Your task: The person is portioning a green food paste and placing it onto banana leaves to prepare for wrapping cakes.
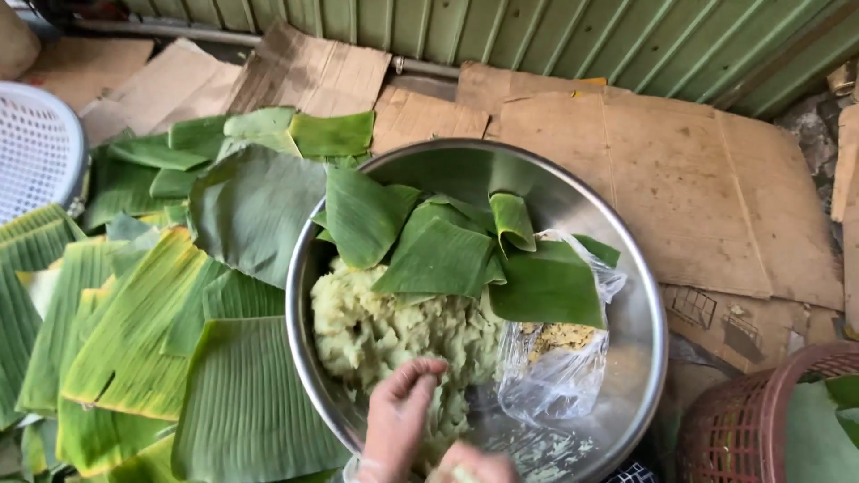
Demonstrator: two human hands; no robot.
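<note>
Dough (385, 331), a pale greenish-yellow mass, lies heaped in the lower left of the big steel bowl (626, 295), and it looks soft, moist and sticky, likely to tear off in lumps rather than lift whole, so pinching a portion from its near edge seems the best hold. At the bottom centre of the frame the left hand (398, 420) rests on the mass with fingers curled down into it, closed on a pinch of the stuff; the right hand (470, 463) just beside it is cut off by the lower edge, and I cannot tell whether it is open or closed. Right of the hands a clear plastic bag (555, 367) slumps, limp and light. Cut banana leaves (447, 255) cover the bowl's far half. More leaves (134, 340) spread at left, over cardboard (680, 179); a reddish basket (752, 420) crowds the lower right, a white one (36, 143) the upper left.
</note>
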